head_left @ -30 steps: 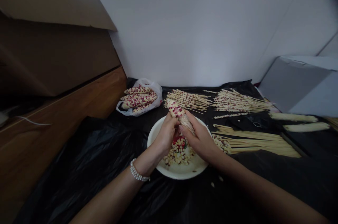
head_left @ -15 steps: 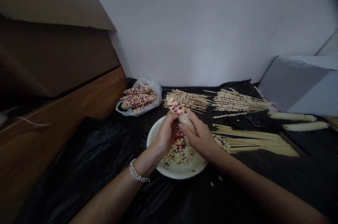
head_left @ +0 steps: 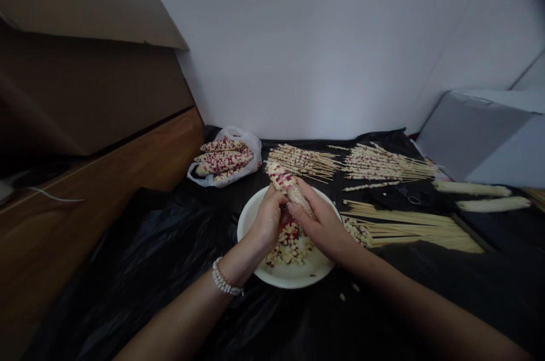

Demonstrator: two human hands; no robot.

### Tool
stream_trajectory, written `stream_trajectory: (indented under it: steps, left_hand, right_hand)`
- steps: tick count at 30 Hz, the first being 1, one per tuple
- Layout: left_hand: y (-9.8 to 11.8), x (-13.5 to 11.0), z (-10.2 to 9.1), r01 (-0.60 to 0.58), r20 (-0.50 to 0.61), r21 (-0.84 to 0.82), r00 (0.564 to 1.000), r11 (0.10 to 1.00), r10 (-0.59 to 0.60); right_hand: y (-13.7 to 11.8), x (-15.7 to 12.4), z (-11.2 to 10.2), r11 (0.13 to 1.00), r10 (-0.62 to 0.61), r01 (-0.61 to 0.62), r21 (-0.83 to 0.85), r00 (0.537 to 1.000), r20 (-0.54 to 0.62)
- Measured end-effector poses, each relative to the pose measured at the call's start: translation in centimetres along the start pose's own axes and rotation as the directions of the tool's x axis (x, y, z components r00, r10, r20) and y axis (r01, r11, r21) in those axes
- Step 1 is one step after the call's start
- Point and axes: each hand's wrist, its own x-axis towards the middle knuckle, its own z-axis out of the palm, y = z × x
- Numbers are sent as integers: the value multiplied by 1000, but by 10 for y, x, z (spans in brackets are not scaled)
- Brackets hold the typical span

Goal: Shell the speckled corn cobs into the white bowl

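Both my hands hold one corn cob (head_left: 283,178) over a white bowl (head_left: 286,278). The cob's far end carries cream and dark-red kernels, while its near part is stripped bare. My right hand (head_left: 320,216) is wrapped round the bare part from the right. On the other side, my left hand (head_left: 269,216) is closed against the cob, its fingertips partly hidden. Loose kernels (head_left: 289,250) lie in the bowl, around a red patch on its bottom.
Behind stand a plastic bag of corn cobs (head_left: 225,159) and two bunches of kernel-threaded skewers (head_left: 304,162). To the right lie bare skewers (head_left: 417,227) and two stripped cobs (head_left: 494,204). Black plastic sheeting (head_left: 179,259) covers the surface. A cardboard box (head_left: 93,88) stands left, a white box (head_left: 481,134) right.
The cob has tilted slightly, its far end shifting a little left and down. My left hand has turned slightly against it. Everything else stays in place.
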Motion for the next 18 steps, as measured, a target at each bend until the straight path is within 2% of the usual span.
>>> stream_trajectory:
  steps: [4,8,14,18]
  left_hand:
    - [6,0,2,68,105,-69,993,995,-61]
    - [10,1,5,125,72,-97,990,987,-118]
    - [3,3,4,73,31,-25,997,997,-72]
    - [0,5,1,3,110,37,994,999,-7]
  right_hand:
    - [3,4,-4,999,33,-33,17,999,-22]
    - [7,4,-5,998,28,-26,49,999,-29]
    - [3,2,-4,999,44,-43,19,999,-27]
    - [1,1,-5,999,48,-48,25,998,-26]
